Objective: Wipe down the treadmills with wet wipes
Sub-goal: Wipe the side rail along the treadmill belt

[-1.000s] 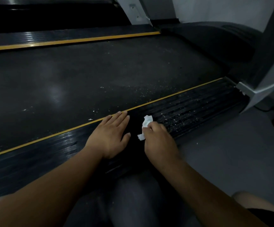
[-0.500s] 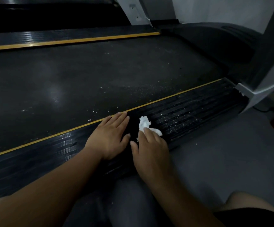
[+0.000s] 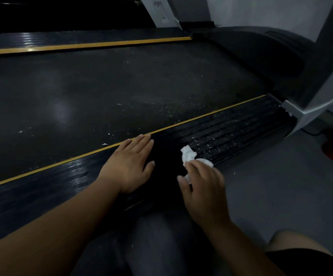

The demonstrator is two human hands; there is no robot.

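The right hand [image 3: 203,186] curls its fingers and thumb on a white wet wipe [image 3: 188,154]. The wipe pokes out past the fingertips onto the bumpy side rail [image 3: 231,132]. The left hand [image 3: 129,164] lies flat beside it, fingers straight and together. Past those fingertips are a yellow line [image 3: 201,116] and the dusty treadmill belt [image 3: 102,92].

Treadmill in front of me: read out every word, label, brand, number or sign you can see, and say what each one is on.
No readable text anywhere in this view.
The belt, the ribbed side rail, its yellow stripe, the white upright and the wet wipe in the right hand show no lettering; the dim light could hide small print.
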